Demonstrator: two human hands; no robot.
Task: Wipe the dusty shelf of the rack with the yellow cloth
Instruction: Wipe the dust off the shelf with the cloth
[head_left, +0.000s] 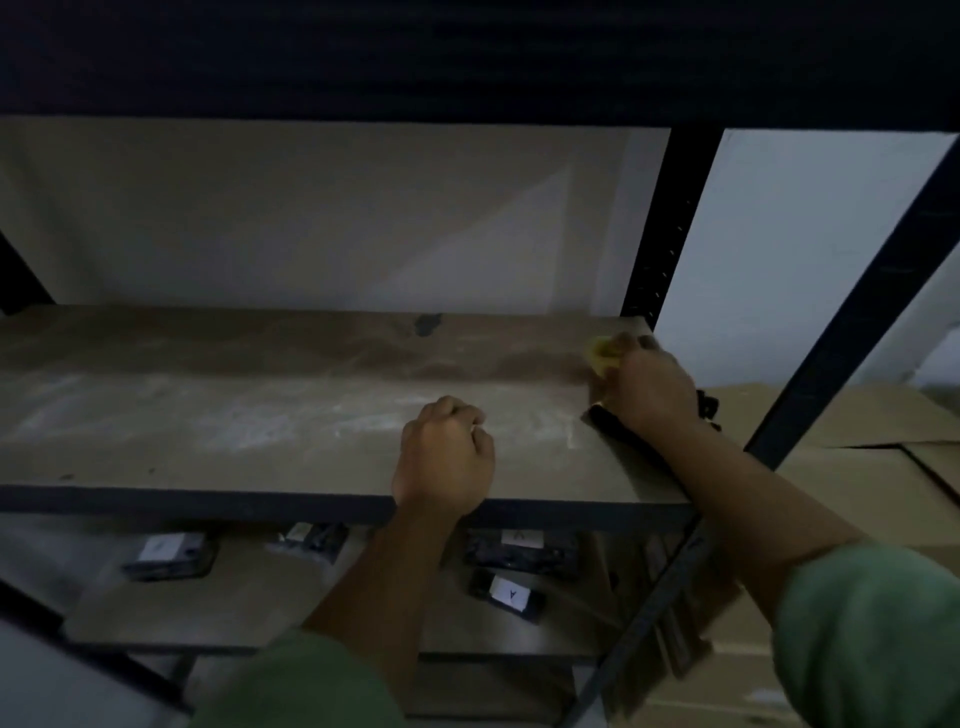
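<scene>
Dim view of a wooden shelf (234, 415) in a dark metal rack (670, 223). Pale dust streaks across the board, dark stain (427, 325) near the back edge. At far right corner a yellow cloth (602, 356) lies on it w/ right hand (649, 387) on top; left hand (447, 457) rests at front edge.

place: dim storeroom | cues: dark metal rack (670, 228) with dusty board shelf (260, 410) | labelled black items (511, 595) on lower shelf, 6 o'clock | cardboard boxes (852, 415), 3 o'clock

Cloth (602, 356) on shelf's (208, 415) far right corner
</scene>
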